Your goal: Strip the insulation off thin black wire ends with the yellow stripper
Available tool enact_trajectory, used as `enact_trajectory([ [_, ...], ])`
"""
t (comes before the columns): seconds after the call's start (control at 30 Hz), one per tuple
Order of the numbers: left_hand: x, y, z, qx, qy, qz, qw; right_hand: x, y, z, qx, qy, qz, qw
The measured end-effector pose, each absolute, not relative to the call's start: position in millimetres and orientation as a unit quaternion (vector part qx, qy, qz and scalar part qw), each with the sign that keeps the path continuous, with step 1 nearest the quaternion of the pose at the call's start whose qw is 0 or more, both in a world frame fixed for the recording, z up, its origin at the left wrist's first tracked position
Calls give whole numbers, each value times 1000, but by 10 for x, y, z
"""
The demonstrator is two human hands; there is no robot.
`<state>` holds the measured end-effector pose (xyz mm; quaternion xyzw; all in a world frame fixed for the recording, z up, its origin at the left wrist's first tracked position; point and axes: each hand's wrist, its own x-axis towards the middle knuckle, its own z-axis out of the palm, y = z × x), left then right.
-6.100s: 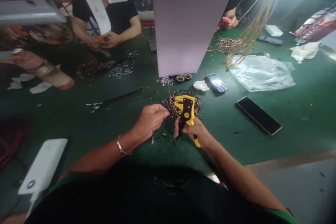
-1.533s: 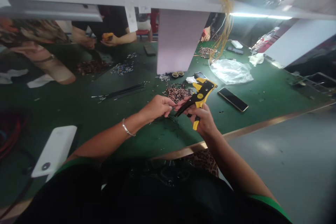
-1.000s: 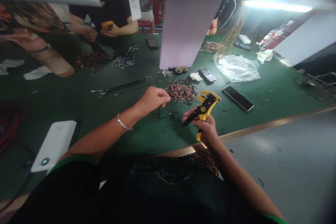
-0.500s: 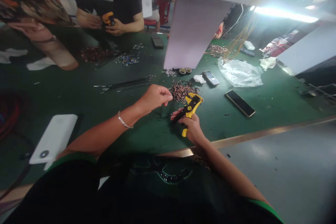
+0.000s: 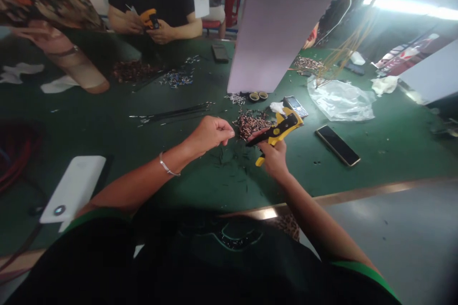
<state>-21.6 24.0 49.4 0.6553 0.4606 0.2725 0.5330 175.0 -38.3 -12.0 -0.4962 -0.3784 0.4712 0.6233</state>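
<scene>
My right hand grips yellow and black wire strippers, whose head points up and to the right. The tool is held over the near right side of a heap of short dark wire pieces with copper-coloured ends. Just left of that heap, my left hand is closed in a pinch, thumb against forefinger. What sits between those fingertips is too small to make out. Small black scraps lie scattered on the green table below both hands.
Long black wires lie left of the heap. Two rolls of tape, a keypad phone, a smartphone and a clear plastic bag are farther right. A white power bank lies left. Across the table, a person's hands hold an orange tool.
My right hand has moved up and to the right with the wire strippers, which are now tilted flatter. My left hand stays nearly in place. The view has shifted slightly.
</scene>
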Motion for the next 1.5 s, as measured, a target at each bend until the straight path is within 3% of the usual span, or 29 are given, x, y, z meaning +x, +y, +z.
enact_trajectory([
  [0.33,-204,225,515,657,457,284,528,1592,-440,-327,-478,-386,467,636],
  [0.53,-212,214,580,653,456,290,530,1461,-514,-289,-448,-381,545,598],
  [0.8,-201,311,486,648,442,307,539,1806,-915,-166,-532,-325,420,660],
  [0.97,-179,322,432,649,432,300,551,1710,-985,-252,-546,-279,444,653],
  [1.27,-300,364,615,619,455,343,540,1509,-1040,-163,-493,-351,566,559],
  [1.5,-421,267,877,590,450,452,495,1608,-1031,30,-495,-429,638,404],
])
